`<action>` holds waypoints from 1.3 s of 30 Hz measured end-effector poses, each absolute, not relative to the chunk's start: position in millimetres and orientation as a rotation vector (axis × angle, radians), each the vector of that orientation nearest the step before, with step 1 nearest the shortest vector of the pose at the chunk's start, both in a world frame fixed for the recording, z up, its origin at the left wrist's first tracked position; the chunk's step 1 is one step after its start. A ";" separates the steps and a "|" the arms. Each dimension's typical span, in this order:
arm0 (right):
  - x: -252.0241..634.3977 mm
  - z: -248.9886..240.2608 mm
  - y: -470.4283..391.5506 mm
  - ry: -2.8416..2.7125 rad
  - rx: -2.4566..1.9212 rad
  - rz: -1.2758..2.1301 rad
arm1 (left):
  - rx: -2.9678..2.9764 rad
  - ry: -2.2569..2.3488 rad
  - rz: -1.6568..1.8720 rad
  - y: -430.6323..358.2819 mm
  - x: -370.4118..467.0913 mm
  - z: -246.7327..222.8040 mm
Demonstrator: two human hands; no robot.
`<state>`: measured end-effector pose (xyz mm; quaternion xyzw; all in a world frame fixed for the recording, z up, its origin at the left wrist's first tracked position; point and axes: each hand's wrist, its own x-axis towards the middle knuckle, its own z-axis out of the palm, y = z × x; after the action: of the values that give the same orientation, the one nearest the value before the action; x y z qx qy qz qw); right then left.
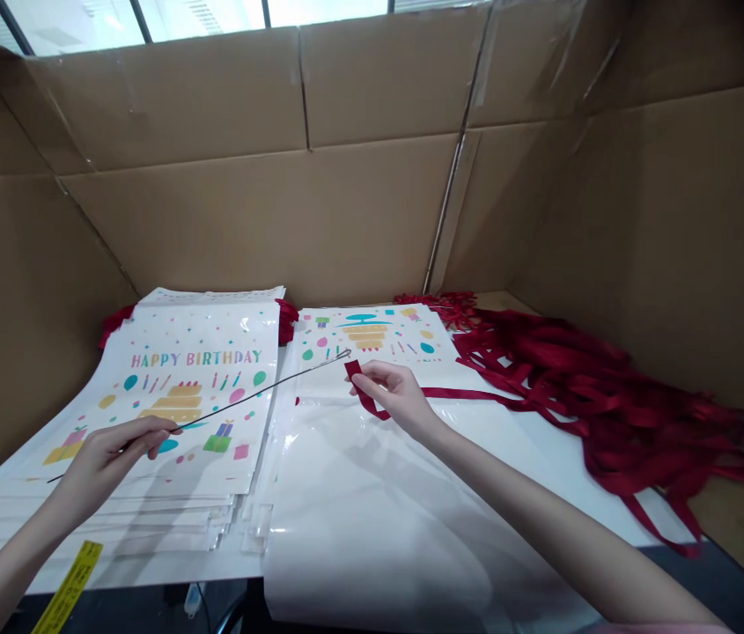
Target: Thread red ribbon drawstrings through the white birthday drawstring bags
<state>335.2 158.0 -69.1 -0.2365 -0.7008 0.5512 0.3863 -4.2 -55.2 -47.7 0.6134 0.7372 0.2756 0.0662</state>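
Note:
My left hand [111, 453] pinches a long thin dark rod [259, 390] with a narrow eye or hook at its far tip. The rod slants up to the right, and its tip is close to the end of a dark red ribbon [369, 405]. That ribbon end is held between the thumb and fingers of my right hand [396, 392], with a short loop hanging below. Beneath my left hand lies a stack of white printed "HAPPY BIRTHDAY" sheets [196, 359]. Under my right hand spreads a glossy white sheet [345, 475], with an upside-down cake print at its far end.
A large tangled heap of dark red ribbon [636, 405] covers the right side. Tall cardboard walls [253, 220] enclose the back and both sides. More red material [287, 321] shows behind the left stack. A yellow label strip [71, 586] hangs at the front left.

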 end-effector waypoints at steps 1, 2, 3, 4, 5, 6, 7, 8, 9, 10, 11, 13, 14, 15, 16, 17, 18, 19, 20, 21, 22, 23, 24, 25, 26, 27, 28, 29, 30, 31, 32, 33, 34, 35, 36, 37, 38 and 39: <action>335.3 -69.4 158.8 -1.789 -0.604 1.404 | 1.845 2.224 0.849 -55.1 -3.4 -47.4; 335.4 -69.8 159.7 -1.794 -0.605 1.406 | 1.841 2.220 0.866 -55.0 -2.5 -47.1; 335.5 -70.1 160.5 -1.799 -0.606 1.409 | 1.844 2.209 0.877 -54.9 -1.5 -46.9; 335.6 -70.4 161.3 -1.804 -0.604 1.411 | 1.854 2.193 0.881 -54.7 -0.3 -46.6; 335.6 -70.6 161.8 -1.809 -0.602 1.413 | 1.864 2.180 0.883 -54.6 1.3 -46.4; 335.7 -70.6 162.2 -1.813 -0.600 1.416 | 1.866 2.174 0.892 -54.5 3.3 -46.1; 335.7 -70.3 162.4 -1.815 -0.602 1.419 | 1.858 2.176 0.909 -54.5 5.7 -45.8; 335.7 -69.9 162.5 -1.815 -0.606 1.421 | 1.842 2.183 0.931 -54.5 8.5 -45.4; 335.6 -69.3 162.3 -1.814 -0.610 1.424 | 1.824 2.190 0.951 -54.7 11.3 -44.9; 335.5 -68.7 162.1 -1.813 -0.615 1.426 | 1.806 2.199 0.968 -54.9 14.1 -44.4; 335.4 -68.0 161.8 -1.811 -0.620 1.428 | 1.794 2.205 0.974 -55.2 16.4 -43.8; 334.9 -67.1 161.2 -1.813 -0.625 1.432 | 1.786 2.215 0.967 -56.0 19.3 -42.8; 334.7 -66.9 160.9 -1.816 -0.626 1.434 | 1.782 2.219 0.963 -56.4 19.8 -42.4; 334.5 -67.0 160.7 -1.818 -0.626 1.435 | 1.779 2.219 0.959 -56.7 19.8 -42.1; 334.3 -67.2 160.4 -1.819 -0.624 1.434 | 1.776 2.218 0.957 -57.1 19.4 -41.8; 334.0 -67.6 160.2 -1.819 -0.621 1.432 | 1.775 2.216 0.955 -57.5 19.0 -41.6; 333.8 -68.0 160.1 -1.817 -0.617 1.430 | 1.776 2.213 0.954 -57.8 18.6 -41.4; 333.5 -68.4 159.9 -1.815 -0.612 1.428 | 1.778 2.211 0.953 -58.1 18.4 -41.2; 333.2 -68.6 159.8 -1.815 -0.608 1.427 | 1.780 2.211 0.953 -58.3 18.5 -41.0; 332.8 -68.7 159.6 -1.816 -0.605 1.426 | 1.781 2.213 0.956 -58.6 18.8 -40.8; 332.4 -68.6 159.4 -1.818 -0.602 1.424 | 1.779 2.215 0.962 -58.9 19.4 -40.6; 332.0 -68.5 159.3 -1.822 -0.602 1.424 | 1.777 2.218 0.968 -59.3 20.1 -40.5; 331.6 -68.3 159.2 -1.826 -0.603 1.423 | 1.773 2.222 0.971 -59.7 20.7 -40.5; 331.2 -68.1 159.2 -1.829 -0.606 1.422 | 1.769 2.225 0.972 -60.2 21.2 -40.5; 330.9 -68.1 159.2 -1.833 -0.606 1.419 | 1.763 2.226 0.973 -60.8 21.2 -40.7; 330.6 -68.4 159.4 -1.838 -0.605 1.414 | 1.756 2.225 0.973 -61.4 20.7 -41.1; 330.4 -68.9 159.6 -1.842 -0.602 1.410 | 1.750 2.221 0.974 -62.0 19.5 -41.8; 330.3 -69.6 159.8 -1.846 -0.598 1.406 | 1.745 2.218 0.975 -62.6 17.6 -42.8; 330.3 -70.5 159.9 -1.849 -0.591 1.407 | 1.744 2.214 0.975 -63.1 15.1 -44.0; 330.4 -71.4 159.8 -1.844 -0.584 1.413 | 1.745 2.213 0.966 -63.5 12.0 -45.5; 330.5 -72.1 159.6 -1.831 -0.573 1.426 | 1.750 2.207 0.942 -63.7 8.8 -47.1; 330.7 -72.7 159.2 -1.808 -0.558 1.445 | 1.757 2.200 0.906 -63.8 5.7 -48.7; 330.9 -73.0 158.6 -1.779 -0.538 1.467 | 1.764 2.186 0.864 -63.7 3.0 -50.2; 331.2 -73.0 158.0 -1.751 -0.517 1.489 | 1.764 2.169 0.826 -63.7 1.2 -51.5; 331.4 -72.8 157.5 -1.734 -0.495 1.507 | 1.759 2.152 0.800 -63.8 0.1 -52.5; 331.7 -72.4 157.1 -1.738 -0.474 1.515 | 1.749 2.137 0.790 -64.0 -0.1 -53.2; 331.9 -72.1 157.0 -1.762 -0.455 1.512 | 1.735 2.126 0.796 -64.4 0.2 -53.7; 332.1 -71.8 157.1 -1.795 -0.442 1.498 | 1.722 2.121 0.810 -65.0 0.7 -54.0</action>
<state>332.1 157.1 -71.8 -0.1725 -0.7003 0.5843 0.3721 0.7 -65.0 -54.0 0.5978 0.7365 0.2811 0.1454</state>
